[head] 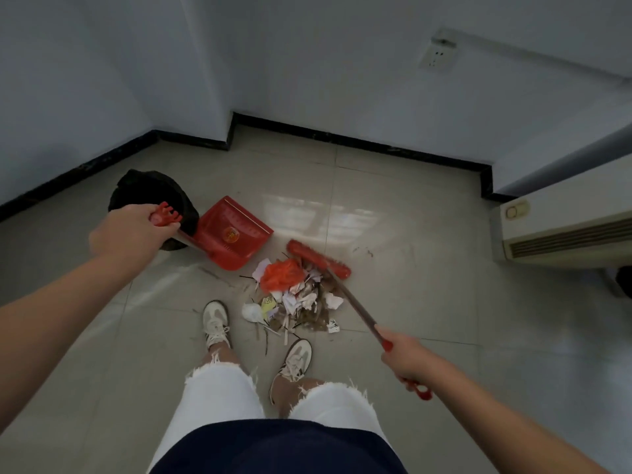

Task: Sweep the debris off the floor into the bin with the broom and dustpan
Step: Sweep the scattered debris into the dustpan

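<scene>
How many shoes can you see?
2: the left shoe stands left of the debris; the right shoe stands just below it. None looks hidden.

Red dustpan, red broom, black bin, beige floor.

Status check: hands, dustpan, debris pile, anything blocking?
Left hand grips dustpan handle; right hand grips broom. Debris pile unswept, pan empty beside bin. Shoes border pile.

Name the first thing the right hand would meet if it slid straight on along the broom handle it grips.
Probably the red broom head, above the pile of paper scraps; right hand.
</scene>
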{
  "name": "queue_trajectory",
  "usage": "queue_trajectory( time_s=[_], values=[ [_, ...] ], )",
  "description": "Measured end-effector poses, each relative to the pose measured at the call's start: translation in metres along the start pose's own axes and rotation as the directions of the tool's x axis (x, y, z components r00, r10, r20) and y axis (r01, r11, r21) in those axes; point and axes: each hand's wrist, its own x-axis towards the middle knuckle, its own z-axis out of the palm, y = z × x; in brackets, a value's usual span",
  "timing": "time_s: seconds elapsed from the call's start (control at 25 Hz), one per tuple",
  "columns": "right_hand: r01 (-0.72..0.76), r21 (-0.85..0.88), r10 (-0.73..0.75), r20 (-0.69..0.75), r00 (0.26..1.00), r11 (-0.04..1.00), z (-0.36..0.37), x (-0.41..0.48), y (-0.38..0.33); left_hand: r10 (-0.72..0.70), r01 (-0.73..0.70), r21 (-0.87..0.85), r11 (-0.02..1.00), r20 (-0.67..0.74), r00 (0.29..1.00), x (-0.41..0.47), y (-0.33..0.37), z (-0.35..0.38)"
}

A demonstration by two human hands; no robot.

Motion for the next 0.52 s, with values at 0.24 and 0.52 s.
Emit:
queue_trajectory(
  time_s=[0.24, 0.52],
  values=[
    [0.073, 0.013, -0.071, -0.138, 0.988, 0.997, -0.012, -0.038, 0.028, -0.041, 0.037, -0.058, 0.998, -0.055, 0.998, -0.069, -0.023, -0.018],
    [0.073, 0.08, -0.059, -0.164, 0.985, 0.994, -0.044, 0.076, -0.072, -0.128, 0.114, -0.161, 0.98, -0.082, 0.988, -0.164, -0.103, -0.025]
  ],
)
